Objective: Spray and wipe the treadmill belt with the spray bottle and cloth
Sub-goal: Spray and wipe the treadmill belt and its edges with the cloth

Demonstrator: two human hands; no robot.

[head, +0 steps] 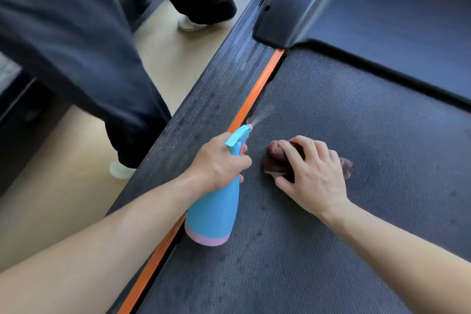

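The dark textured treadmill belt (356,140) fills the right half of the head view. My left hand (219,163) grips the neck of a blue spray bottle (216,211) with a pink base, a finger on its trigger. A thin mist leaves the pink nozzle toward the belt's left edge. My right hand (311,173) holds a crumpled brown cloth (277,160) down on the belt just right of the bottle. Damp dark patches show on the belt near me.
An orange strip (257,89) and a ribbed black side rail (216,94) run along the belt's left. The black motor cover (369,7) rises at the belt's far end. A person in dark trousers (76,46) and white shoes stands on the tan floor beside the rail.
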